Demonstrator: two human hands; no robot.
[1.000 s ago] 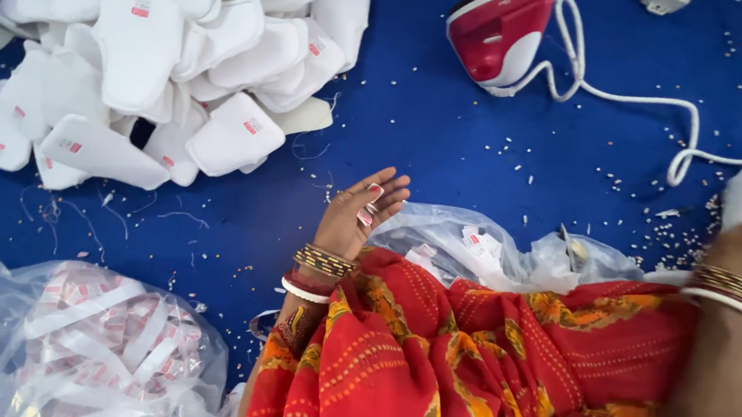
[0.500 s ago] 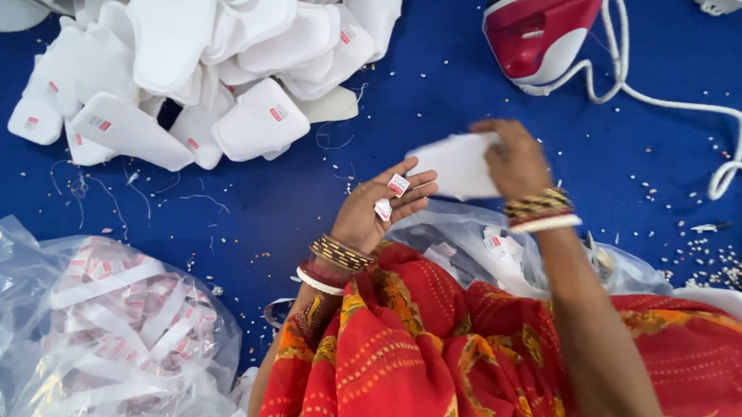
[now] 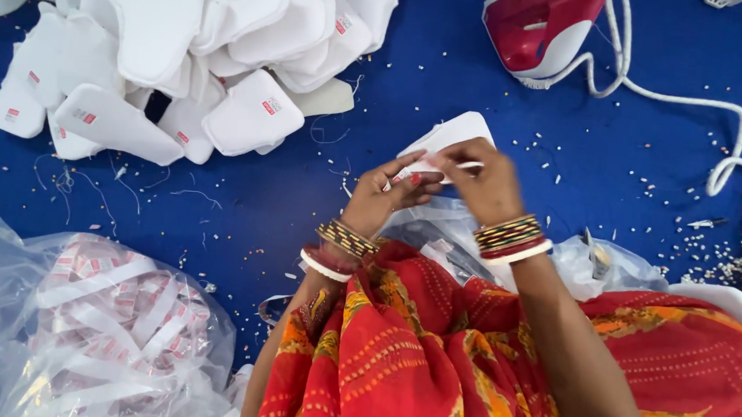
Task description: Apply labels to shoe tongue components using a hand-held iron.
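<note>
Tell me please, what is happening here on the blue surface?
A person holds a white fabric piece in both hands, the left hand and the right hand meeting at its edge. A pile of similar white pieces lies at upper left, a red iron above, and a plastic bag of strips at lower left.

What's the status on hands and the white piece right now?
Left hand and right hand both gripping white fabric piece above the blue surface. Nothing between them. Iron off to the side.
</note>
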